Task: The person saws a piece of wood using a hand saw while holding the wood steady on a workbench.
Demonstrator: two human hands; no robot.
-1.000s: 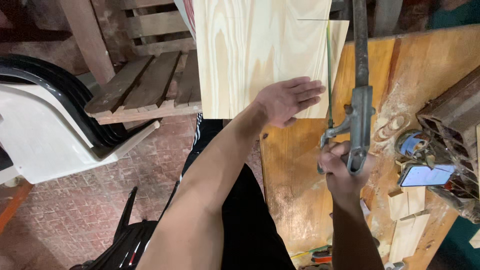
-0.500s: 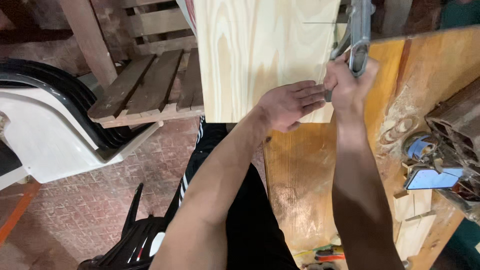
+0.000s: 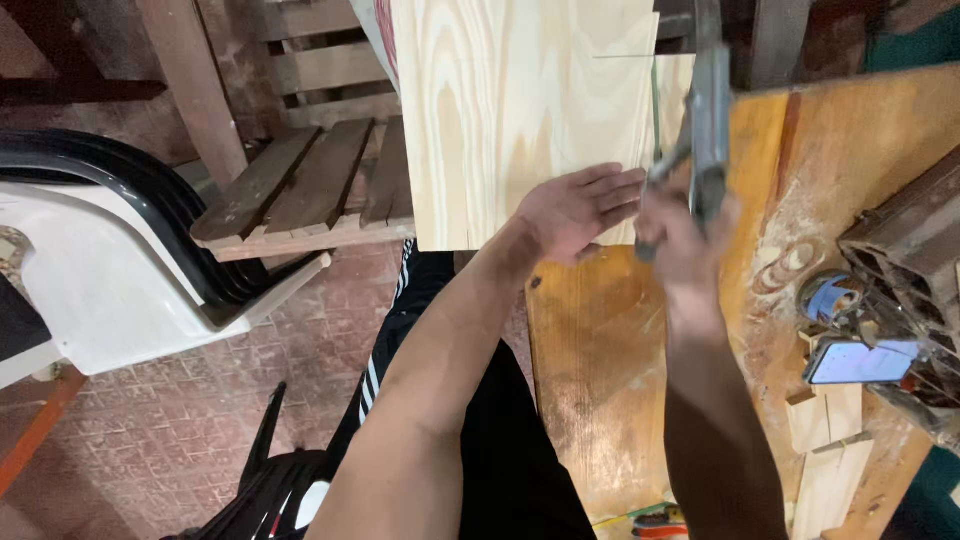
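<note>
Hands sawing a pale wood board.
Left hand lies flat and open on the stiff, light board; right hand grips the saw handle tight.

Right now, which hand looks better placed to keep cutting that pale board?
The right hand, probably: it is already closed around the handle of the hacksaw, whose blade sits at the cut in the pine board. The left hand lies flat on the board near the cut, steadying it.
</note>
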